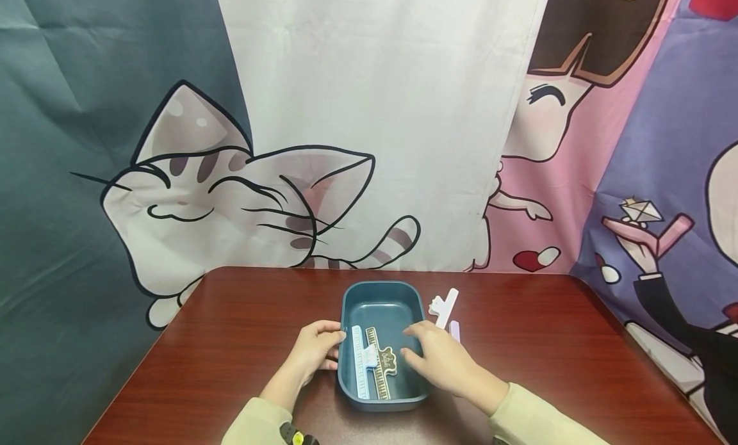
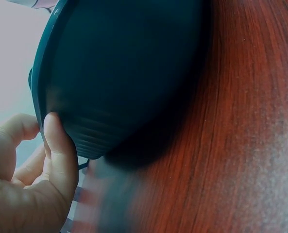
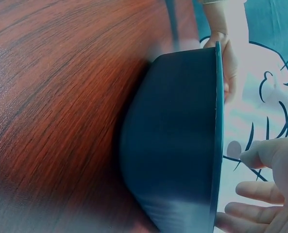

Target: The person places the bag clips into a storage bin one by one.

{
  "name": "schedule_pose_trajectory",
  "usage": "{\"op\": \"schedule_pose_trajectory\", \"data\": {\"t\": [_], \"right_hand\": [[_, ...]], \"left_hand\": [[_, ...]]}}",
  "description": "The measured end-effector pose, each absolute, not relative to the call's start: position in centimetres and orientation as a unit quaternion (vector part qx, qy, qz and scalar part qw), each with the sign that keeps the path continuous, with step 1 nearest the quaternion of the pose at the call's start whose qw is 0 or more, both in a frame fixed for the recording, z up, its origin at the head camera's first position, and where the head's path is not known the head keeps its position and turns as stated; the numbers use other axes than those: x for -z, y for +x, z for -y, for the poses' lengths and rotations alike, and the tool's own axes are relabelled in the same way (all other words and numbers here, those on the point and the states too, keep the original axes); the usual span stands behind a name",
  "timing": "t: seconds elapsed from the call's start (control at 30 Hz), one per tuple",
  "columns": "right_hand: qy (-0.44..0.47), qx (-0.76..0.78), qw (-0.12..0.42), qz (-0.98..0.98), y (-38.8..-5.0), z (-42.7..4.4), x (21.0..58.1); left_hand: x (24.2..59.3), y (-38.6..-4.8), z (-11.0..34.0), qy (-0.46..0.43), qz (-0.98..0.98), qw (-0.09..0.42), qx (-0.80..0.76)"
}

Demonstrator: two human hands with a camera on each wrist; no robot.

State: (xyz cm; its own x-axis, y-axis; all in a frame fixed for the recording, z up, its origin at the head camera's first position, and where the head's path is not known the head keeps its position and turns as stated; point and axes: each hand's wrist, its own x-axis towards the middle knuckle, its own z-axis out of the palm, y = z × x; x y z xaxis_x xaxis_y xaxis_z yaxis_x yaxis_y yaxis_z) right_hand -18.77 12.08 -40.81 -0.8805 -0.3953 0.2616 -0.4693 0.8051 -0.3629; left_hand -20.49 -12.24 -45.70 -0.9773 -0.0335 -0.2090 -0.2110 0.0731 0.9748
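Note:
A dark teal rectangular tub [image 1: 382, 315] with rounded corners stands on the table. My left hand [image 1: 313, 349] pinches its left rim between thumb and fingers, as the left wrist view also shows. Inside lie two ruler-edged clips side by side: a pale blue one [image 1: 360, 363] and a dark gold one [image 1: 389, 362] with a decorated handle. Over the right rim hovers my right hand [image 1: 445, 360], its fingers spread and slightly bent, with nothing between them. In the right wrist view, that hand [image 3: 272, 191] is beside the tub's rim.
Beyond my right hand, a white clip [image 1: 444, 308] and a lilac piece [image 1: 455, 330], partly hidden by the hand, lie on the reddish-brown table [image 1: 254, 298]. A cartoon-printed curtain [image 1: 380, 93] hangs behind the table's far edge.

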Motion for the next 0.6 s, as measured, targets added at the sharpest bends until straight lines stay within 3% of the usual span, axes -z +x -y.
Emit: {"op": "schedule_pose_trajectory", "data": {"t": [0.6], "right_hand": [[0.206, -0.220, 0.087, 0.950, -18.89, -12.55, 40.75]], "left_hand": [[45.80, -20.60, 12.28, -0.082, -0.724, 0.067, -0.681]]}}
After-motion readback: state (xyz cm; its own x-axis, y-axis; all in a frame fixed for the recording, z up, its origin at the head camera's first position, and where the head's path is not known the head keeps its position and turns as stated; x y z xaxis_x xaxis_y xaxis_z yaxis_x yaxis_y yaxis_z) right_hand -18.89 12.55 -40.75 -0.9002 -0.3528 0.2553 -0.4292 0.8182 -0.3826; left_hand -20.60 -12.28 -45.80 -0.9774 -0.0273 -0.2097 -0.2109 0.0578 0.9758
